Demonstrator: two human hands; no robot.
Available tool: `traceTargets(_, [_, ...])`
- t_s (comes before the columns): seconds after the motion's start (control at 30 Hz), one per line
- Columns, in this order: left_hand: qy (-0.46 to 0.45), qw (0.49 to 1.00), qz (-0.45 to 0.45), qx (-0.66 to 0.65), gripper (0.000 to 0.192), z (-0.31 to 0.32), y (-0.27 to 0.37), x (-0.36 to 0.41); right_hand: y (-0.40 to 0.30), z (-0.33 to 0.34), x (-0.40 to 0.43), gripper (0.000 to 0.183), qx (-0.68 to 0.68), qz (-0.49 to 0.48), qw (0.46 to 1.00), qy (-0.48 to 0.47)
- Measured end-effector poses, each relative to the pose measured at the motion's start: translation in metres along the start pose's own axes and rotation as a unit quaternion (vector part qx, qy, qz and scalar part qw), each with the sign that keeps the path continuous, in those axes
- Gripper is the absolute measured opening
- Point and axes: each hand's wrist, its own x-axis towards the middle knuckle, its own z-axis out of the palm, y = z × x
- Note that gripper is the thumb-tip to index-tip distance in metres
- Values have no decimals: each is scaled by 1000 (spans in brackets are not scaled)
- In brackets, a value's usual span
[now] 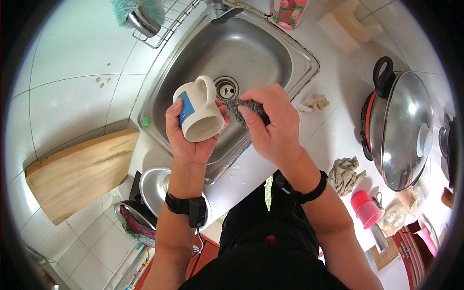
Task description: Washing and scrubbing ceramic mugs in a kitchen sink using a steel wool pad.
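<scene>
My left hand holds a white ceramic mug over the near part of a stainless steel sink. The mug is tilted with its mouth towards me, its handle up and to the right; a blue printed patch shows on its side, and its inside looks stained brownish. Just right of the mug, my right hand grips a dark grey scouring pad between thumb and fingers. The pad does not clearly touch the mug. The sink's drain strainer shows behind both hands, and the faucet is at the far edge.
A wooden cutting board and metal bowls stand at the left. A wire rack is at the upper left. On the right counter are a lidded pan, a crumpled cloth, pink cups and a crumpled scrap.
</scene>
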Motion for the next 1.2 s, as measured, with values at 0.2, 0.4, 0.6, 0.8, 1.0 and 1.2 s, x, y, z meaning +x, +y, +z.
traceTargets(0.2, [46,999,13,15,56,1,-9,1,-10,20,0,28,-11,-69,997,-33])
traceTargets(0.4, [101,994,-51,-3,52,-19,-19,2,2,16,-2,33,-54,-66,992,-96])
traceTargets(0.6, [26,995,-86,-48,51,-25,-19,-1,26,14,-17,24,-102,-37,986,-130])
traceTargets(0.8, [60,991,-87,-78,58,-13,-12,-1,10,18,-7,32,-43,-24,994,-93])
traceTargets(1.0, [112,993,-10,28,47,-21,-14,2,0,33,5,30,-21,-89,992,-85])
traceTargets(1.2, [107,978,84,160,34,-29,-29,4,-2,38,8,28,-19,-86,994,-71])
